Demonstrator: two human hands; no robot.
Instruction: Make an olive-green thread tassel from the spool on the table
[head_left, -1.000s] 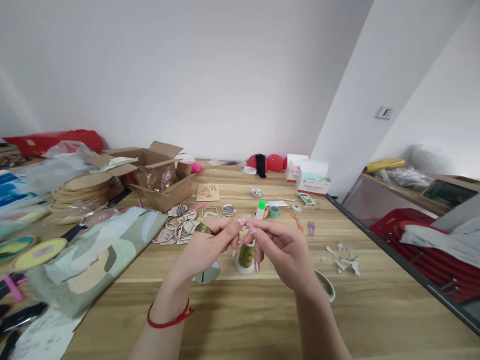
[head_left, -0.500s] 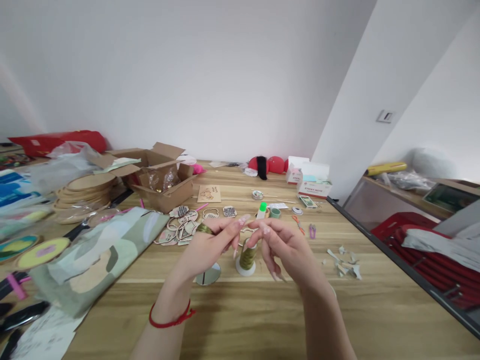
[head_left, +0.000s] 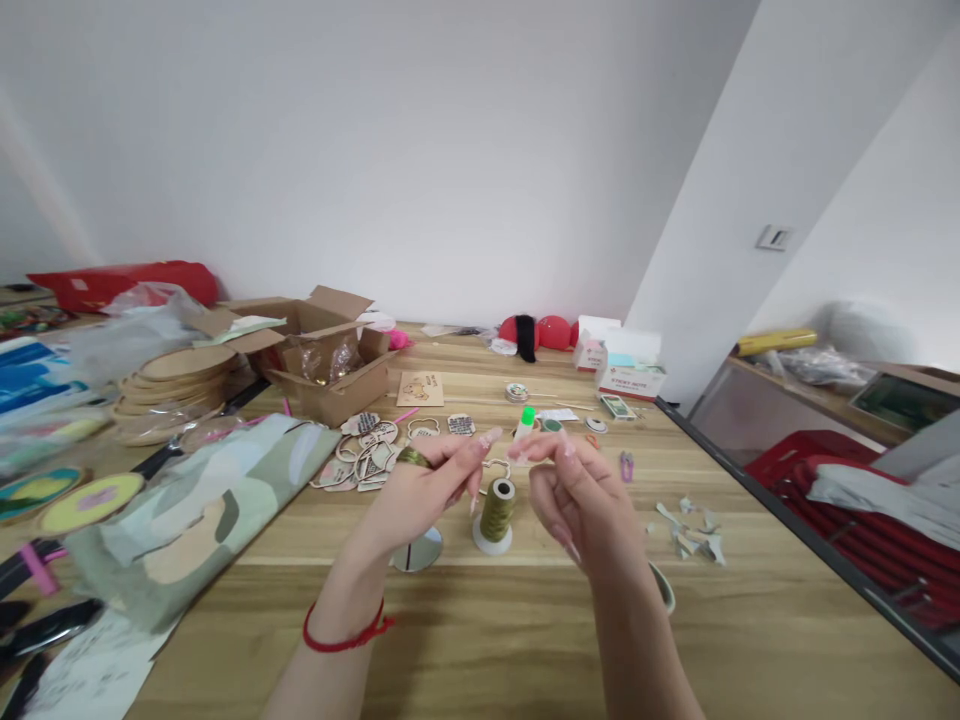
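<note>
Olive-green thread (head_left: pixel 413 457) is wound round the fingers of my left hand (head_left: pixel 431 490), whose thumb and forefinger are pressed together. Just to the right, my right hand (head_left: pixel 581 495) is closed in a pinch, its forefinger pointing left; anything between those fingertips is too thin to see. The hands are apart. Between and below them stands an upright spool of olive-green thread (head_left: pixel 497 512) on a white base. A round mirror (head_left: pixel 418 550) lies beneath my left hand. Behind the hands is a white glue stick with a green cap (head_left: pixel 528 416), partly hidden.
Wooden cutout tags (head_left: pixel 367 462) lie left of my left hand. Farther left are a patterned fabric piece (head_left: pixel 210 500) and an open cardboard box (head_left: pixel 337 385). Torn scraps (head_left: pixel 694 535) and small purple scissors (head_left: pixel 626 466) lie right; sticky-note boxes (head_left: pixel 632 370) stand behind.
My right hand has shifted slightly right and curled its fingers more, uncovering the top of the thread spool. My left hand has stayed nearly still.
</note>
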